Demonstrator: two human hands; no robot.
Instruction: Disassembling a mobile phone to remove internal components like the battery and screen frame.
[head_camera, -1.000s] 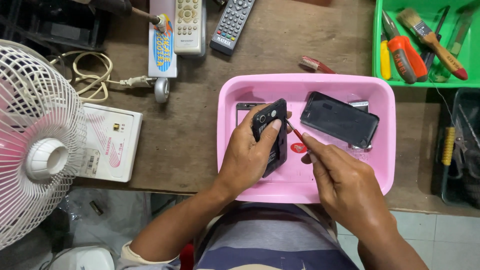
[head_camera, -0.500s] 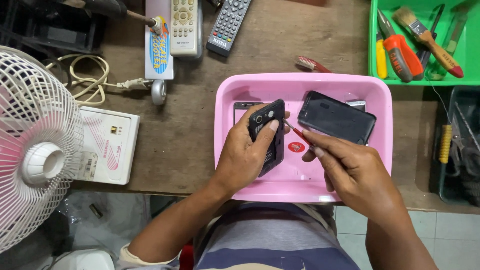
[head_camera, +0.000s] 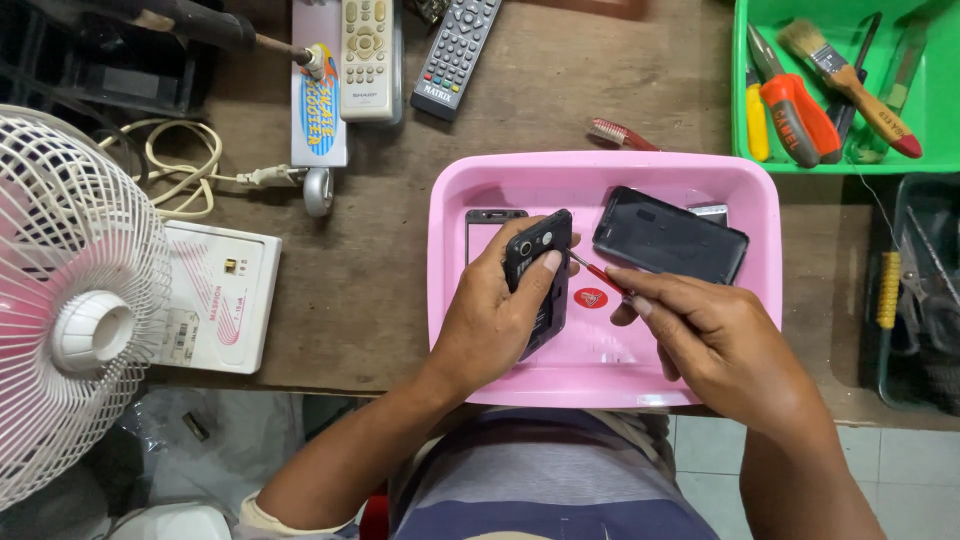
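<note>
My left hand (head_camera: 495, 315) grips a black phone body (head_camera: 540, 268) on its edge, camera side towards me, above the pink tray (head_camera: 455, 215). In my right hand (head_camera: 715, 340) is a thin red-handled screwdriver (head_camera: 598, 273), and its tip touches the phone's side. Behind the tool, a black phone back cover (head_camera: 668, 237) lies in the tray. A thin dark screen frame (head_camera: 492, 218) sits in the tray behind my left hand. A small red round sticker (head_camera: 590, 298) shows on the tray floor.
A white and pink desk fan (head_camera: 70, 300) stands at the left beside a white box (head_camera: 215, 295) and a cable with plug (head_camera: 205, 175). Two remotes (head_camera: 455, 50) lie at the back. A green tray (head_camera: 745, 110) holds a paintbrush, screwdrivers and cutters. A red toothbrush (head_camera: 620, 133) lies behind the pink tray.
My right hand has shifted slightly and the screwdriver tip stays at the phone's side. My left hand keeps its hold on the phone.
</note>
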